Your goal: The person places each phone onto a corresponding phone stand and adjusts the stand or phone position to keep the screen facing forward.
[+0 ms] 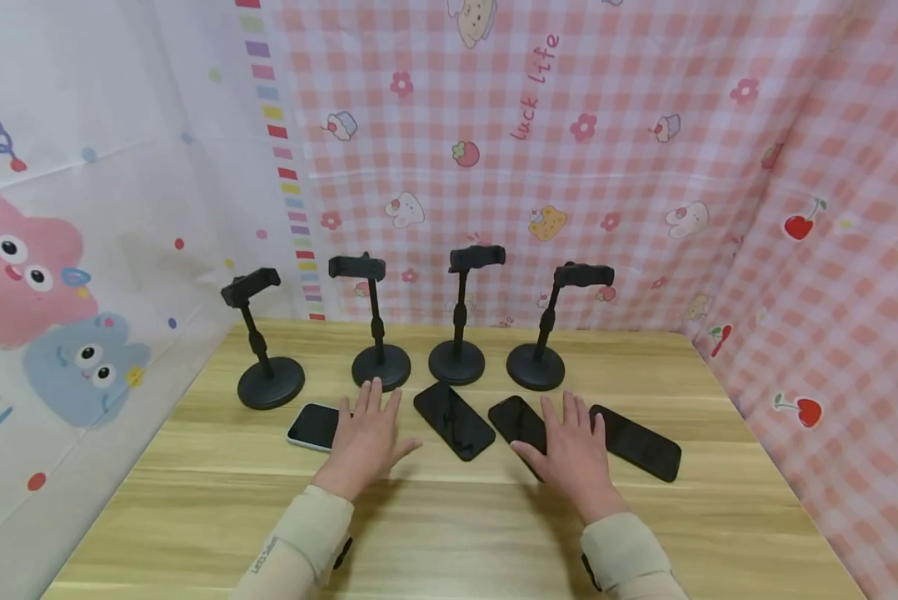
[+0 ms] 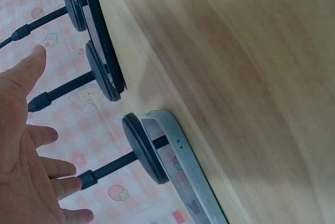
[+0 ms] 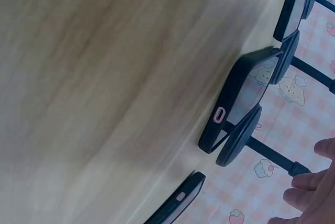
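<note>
My left hand (image 1: 365, 440) is held over the table with its fingers spread, partly covering a light-edged smartphone (image 1: 316, 425). In the left wrist view that hand (image 2: 23, 150) is apart from the phone's pale case (image 2: 184, 158). To its right lies a black smartphone (image 1: 453, 422). My right hand (image 1: 571, 454), fingers extended, hovers over part of another black smartphone (image 1: 516, 418). A longer black smartphone (image 1: 636, 443) lies just right of it. The right wrist view shows the right hand (image 3: 316, 195) holding nothing, away from a thick black phone case (image 3: 235, 96).
Behind the phones stands a row of black phone stands with round bases: a far-left stand (image 1: 271, 383), a second (image 1: 381, 367), a third (image 1: 456, 363) and a right one (image 1: 536, 367). Their clamps hold nothing. Patterned cloth (image 1: 434, 183) hangs behind the wooden table (image 1: 456, 533).
</note>
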A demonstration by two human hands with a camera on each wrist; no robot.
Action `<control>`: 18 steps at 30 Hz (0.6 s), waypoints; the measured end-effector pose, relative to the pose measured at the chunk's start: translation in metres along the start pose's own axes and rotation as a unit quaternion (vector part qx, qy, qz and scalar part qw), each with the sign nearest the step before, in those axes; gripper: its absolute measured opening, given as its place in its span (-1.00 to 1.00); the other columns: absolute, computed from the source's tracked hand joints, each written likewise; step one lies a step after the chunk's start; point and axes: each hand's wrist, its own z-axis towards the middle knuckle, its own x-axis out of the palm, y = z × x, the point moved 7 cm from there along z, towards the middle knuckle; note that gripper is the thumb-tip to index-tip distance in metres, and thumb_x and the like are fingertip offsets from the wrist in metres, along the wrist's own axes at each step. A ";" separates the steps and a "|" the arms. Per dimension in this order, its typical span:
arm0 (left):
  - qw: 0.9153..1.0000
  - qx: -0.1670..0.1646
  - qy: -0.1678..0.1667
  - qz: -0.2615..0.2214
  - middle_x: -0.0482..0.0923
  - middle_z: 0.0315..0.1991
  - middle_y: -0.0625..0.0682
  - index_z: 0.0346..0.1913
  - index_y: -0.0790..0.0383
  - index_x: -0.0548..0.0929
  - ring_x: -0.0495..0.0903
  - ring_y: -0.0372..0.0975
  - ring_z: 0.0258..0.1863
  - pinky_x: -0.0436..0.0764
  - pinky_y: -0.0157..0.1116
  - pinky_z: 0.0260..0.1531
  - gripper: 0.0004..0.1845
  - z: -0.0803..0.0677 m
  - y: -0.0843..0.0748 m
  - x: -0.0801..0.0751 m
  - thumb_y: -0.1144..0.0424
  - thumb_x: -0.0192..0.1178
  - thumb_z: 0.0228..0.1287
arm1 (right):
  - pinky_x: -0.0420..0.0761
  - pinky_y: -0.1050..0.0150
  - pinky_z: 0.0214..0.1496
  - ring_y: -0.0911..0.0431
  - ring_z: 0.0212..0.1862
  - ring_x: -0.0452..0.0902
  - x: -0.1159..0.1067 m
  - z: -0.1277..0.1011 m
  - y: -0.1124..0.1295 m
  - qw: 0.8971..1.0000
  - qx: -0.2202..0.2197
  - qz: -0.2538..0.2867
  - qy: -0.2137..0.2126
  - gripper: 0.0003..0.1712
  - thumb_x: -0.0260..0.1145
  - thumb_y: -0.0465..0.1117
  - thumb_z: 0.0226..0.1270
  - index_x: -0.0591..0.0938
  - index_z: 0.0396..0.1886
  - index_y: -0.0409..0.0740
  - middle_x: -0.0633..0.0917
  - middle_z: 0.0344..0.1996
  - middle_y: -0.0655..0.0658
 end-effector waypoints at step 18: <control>0.998 0.052 -0.023 0.008 0.57 0.11 0.28 0.30 0.30 0.49 0.59 0.12 0.04 0.56 0.08 -0.03 -0.28 0.007 -0.007 -0.008 -0.17 0.27 0.28 | 0.51 -0.24 0.07 -0.34 0.04 0.53 -0.004 0.001 0.007 1.000 -0.020 0.000 0.002 -0.19 0.36 0.20 0.29 0.53 0.24 -0.38 0.57 0.06 -0.44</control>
